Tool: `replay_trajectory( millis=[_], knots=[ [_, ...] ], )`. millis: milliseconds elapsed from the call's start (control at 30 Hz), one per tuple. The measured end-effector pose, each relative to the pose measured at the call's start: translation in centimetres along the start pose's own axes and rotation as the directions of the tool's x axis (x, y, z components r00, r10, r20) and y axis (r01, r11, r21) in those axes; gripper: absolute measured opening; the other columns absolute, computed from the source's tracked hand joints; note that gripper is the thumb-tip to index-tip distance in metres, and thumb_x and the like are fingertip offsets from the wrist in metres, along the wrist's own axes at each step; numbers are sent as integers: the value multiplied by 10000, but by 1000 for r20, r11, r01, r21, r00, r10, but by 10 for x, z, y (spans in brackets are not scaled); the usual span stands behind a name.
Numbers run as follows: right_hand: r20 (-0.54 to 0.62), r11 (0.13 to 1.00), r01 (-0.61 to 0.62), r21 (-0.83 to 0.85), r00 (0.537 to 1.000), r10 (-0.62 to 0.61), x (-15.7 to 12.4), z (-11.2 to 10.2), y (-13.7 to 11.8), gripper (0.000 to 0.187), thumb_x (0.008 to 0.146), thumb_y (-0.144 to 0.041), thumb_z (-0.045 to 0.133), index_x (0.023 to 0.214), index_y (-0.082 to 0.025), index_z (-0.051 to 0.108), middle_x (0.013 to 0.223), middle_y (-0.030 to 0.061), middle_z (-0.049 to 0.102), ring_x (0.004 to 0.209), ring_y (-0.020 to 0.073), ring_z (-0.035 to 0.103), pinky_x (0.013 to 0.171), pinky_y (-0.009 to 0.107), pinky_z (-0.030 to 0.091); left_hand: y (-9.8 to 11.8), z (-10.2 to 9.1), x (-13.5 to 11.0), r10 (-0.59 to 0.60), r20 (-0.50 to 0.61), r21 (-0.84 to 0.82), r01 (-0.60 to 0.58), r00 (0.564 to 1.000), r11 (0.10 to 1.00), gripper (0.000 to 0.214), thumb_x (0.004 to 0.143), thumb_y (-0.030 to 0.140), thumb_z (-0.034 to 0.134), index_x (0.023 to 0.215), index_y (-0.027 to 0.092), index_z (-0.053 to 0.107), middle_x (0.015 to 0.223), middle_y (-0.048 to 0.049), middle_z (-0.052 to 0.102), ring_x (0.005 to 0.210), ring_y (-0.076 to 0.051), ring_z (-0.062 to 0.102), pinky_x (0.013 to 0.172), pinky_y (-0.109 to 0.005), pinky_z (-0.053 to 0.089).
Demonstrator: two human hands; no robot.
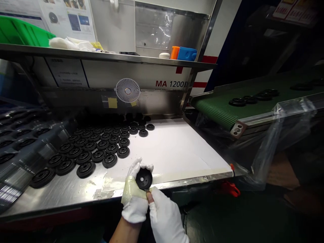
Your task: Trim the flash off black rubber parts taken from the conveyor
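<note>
My gloved left hand (135,199), its white fingers wrapped in yellowish tape, curls around a black ribbed disc (144,179) with a central hole. The disc stands tilted, held up just over the front edge of the bench. My right hand (164,216), also in a white glove, presses a fingertip against the disc's lower rim. Rows of matching black discs (98,145) lie flat on the bench (63,199), a little beyond my hands. A white sheet (172,148) lies to the right of them.
A green conveyor belt (217,108) at right carries a line of black discs (253,99), with clear plastic film (280,141) draped along it. Dark trays of discs (25,152) stand at left. A steel shelf (106,55) overhangs the bench, and a small white fan (128,90) sits beneath it.
</note>
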State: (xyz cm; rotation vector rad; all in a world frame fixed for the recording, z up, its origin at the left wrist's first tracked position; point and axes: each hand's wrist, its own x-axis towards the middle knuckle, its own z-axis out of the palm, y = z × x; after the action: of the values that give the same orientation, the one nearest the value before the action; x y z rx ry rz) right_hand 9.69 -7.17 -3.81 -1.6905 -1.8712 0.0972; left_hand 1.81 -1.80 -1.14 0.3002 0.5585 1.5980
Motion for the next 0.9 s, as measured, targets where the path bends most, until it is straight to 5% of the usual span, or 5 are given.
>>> replay_trajectory(
  millis=[233,367,633,767,900],
  knots=[
    [15,996,6,85,1000,-8,6,-10,7,322,928,-310,284,749,-223,537,617,-9,616,522,141,563,486,265,254,20,2,-5,-332,90,48,329,939,943,426,790,221,484,1212,166,494,986,-128,635,906,-250,612,856,-457,459],
    [11,999,-26,42,1000,25,8,-13,14,292,921,-299,306,769,-218,542,625,-6,609,533,145,562,505,265,263,18,0,-5,-271,88,28,270,958,962,290,778,198,532,1055,139,591,723,-40,599,697,-164,596,760,-353,499],
    [-2,1000,-10,-13,1000,10,-4,2,-1,276,893,-293,339,701,-226,525,569,-20,584,488,143,540,480,288,208,1,-4,7,-138,-43,-70,135,989,988,171,757,141,568,912,188,623,724,-10,593,736,-130,599,804,-324,504],
    [17,1000,-20,12,1000,20,0,-5,4,296,913,-300,320,711,-223,521,594,-21,591,512,134,541,497,283,213,9,-4,2,-276,23,35,275,961,961,353,770,194,518,1119,171,565,969,-113,632,906,-241,605,796,-437,500],
    [26,998,-67,12,997,67,4,-10,14,281,918,-289,320,735,-218,522,618,-17,593,532,134,540,516,277,231,11,-4,2,-316,58,62,313,947,948,259,770,210,522,995,122,616,740,-71,613,729,-202,611,709,-390,520]
  ],
)
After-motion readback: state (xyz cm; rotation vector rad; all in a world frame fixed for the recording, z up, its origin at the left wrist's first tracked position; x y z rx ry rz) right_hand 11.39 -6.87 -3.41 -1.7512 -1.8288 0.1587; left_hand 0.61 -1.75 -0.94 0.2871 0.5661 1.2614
